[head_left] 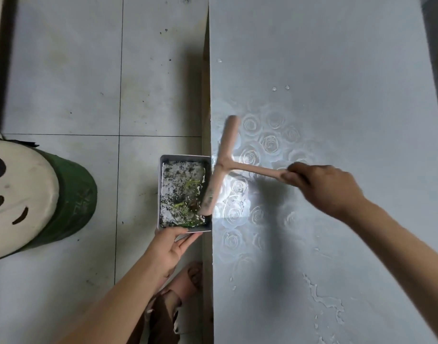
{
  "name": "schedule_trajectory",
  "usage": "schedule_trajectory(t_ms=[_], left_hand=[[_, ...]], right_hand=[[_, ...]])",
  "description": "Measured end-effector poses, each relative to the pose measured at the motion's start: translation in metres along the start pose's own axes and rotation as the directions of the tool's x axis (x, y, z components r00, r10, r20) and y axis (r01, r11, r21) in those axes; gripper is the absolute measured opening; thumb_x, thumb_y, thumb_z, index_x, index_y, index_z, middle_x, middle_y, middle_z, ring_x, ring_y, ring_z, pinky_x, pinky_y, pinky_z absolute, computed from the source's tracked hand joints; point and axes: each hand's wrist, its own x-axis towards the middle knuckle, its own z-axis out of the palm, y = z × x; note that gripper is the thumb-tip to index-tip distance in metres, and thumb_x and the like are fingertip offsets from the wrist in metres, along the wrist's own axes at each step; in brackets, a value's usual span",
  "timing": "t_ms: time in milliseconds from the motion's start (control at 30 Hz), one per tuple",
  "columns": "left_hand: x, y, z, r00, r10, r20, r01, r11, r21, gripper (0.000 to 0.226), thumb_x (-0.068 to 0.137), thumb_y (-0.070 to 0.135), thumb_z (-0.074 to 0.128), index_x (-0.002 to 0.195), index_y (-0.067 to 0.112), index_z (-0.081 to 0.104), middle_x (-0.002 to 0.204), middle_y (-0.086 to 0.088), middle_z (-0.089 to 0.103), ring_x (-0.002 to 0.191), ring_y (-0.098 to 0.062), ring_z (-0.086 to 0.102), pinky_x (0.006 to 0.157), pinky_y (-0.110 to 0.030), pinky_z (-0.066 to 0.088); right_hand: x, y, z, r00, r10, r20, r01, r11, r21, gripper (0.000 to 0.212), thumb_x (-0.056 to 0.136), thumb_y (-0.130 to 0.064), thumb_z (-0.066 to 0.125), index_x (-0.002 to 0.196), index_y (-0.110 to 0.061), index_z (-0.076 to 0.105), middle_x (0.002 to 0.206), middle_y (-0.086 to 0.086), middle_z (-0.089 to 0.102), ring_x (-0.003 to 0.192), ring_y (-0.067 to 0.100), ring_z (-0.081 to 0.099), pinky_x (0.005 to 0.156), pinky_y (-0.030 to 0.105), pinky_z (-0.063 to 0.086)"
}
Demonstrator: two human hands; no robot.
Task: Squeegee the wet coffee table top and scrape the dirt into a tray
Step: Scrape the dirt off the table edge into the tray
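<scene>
Fingers of the right hand (324, 187) are clenching round the handle end of the pale pink T-shaped plastic squeegee (221, 167); the hand is slightly blurred. The blade is lying along the left edge of the pale grey, rose-patterned wet coffee table top (337, 70). Its near end is overhanging that edge, likely so the swept water is falling off.

The left hand (170, 247) is grasping the near rim of the white rectangular metal tray (160, 194), thumb at the rim and fingers along the near wall. It is holding the tray butted against the table edge under the blade, as a catcher. Dark grit and green scraps (183, 194) are sitting in water inside the tray.

A puddle (322, 299) is lying near right and droplets (274, 89) farther off, so I judge more passes are needed. A green stool with a smiley-face top (74, 194) is standing left of the tray, well apart.
</scene>
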Motion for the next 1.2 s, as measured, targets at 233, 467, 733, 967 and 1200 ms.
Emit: schedule_trajectory(t_ms=[233,467,733,967,1200], left_hand=[[-0.002,0.004,0.0,1.0,0.007,0.02,-0.007,1.0,0.015,0.062,0.082,-0.023,0.041,0.139,0.0,0.036,0.123,-0.029,0.057,0.101,-0.046,0.06,0.053,-0.04,0.059],[0.001,-0.003,-0.002,1.0,-0.001,0.0,0.001,0.999,0.041,0.063,0.082,-0.022,0.043,0.141,-0.002,0.033,0.127,-0.028,0.055,0.106,-0.043,0.059,0.051,-0.038,0.059],[-0.003,0.0,-0.021,0.999,0.0,-0.037,0.003,0.996,0.091,0.059,0.08,-0.023,0.043,0.135,-0.001,0.042,0.119,-0.027,0.059,0.096,-0.045,0.061,0.053,-0.043,0.059],[-0.018,-0.016,-0.039,0.997,-0.063,-0.05,0.071,0.983,0.168,0.034,0.085,-0.019,0.043,0.114,-0.002,0.048,0.112,-0.03,0.057,0.089,-0.042,0.063,0.076,-0.047,0.051],[-0.032,-0.029,-0.042,0.988,-0.076,-0.134,0.107,0.965,0.241,0.017,0.09,-0.012,0.041,0.083,-0.005,0.055,0.076,-0.026,0.066,0.058,-0.038,0.068,0.083,-0.038,0.052]], right_hand=[[0.013,-0.013,-0.015,0.991,-0.029,-0.128,0.037,0.998,0.055,0.039,0.094,-0.062,0.029,0.104,-0.035,0.056,0.088,0.002,0.066,0.081,0.031,0.06,0.063,0.034,0.036],[-0.022,0.003,-0.003,0.992,0.122,-0.035,-0.12,0.991,0.058,0.044,0.093,-0.063,0.029,0.106,-0.032,0.058,0.09,0.002,0.067,0.082,0.031,0.06,0.063,0.034,0.037],[-0.047,-0.019,0.03,0.976,0.2,-0.088,-0.172,0.953,0.251,0.034,0.095,-0.058,0.033,0.099,-0.03,0.052,0.075,-0.001,0.06,0.067,0.028,0.051,0.058,0.034,0.034],[-0.165,-0.006,0.087,0.822,0.549,0.152,-0.538,0.66,0.525,0.03,0.096,-0.045,0.043,0.105,-0.02,0.056,0.068,0.009,0.064,0.075,0.037,0.062,0.065,0.039,0.046],[-0.291,-0.061,0.128,0.742,0.611,0.276,-0.641,0.523,0.562,0.018,0.096,-0.044,0.044,0.099,-0.029,0.054,0.061,-0.004,0.055,0.064,0.031,0.056,0.058,0.039,0.041]])
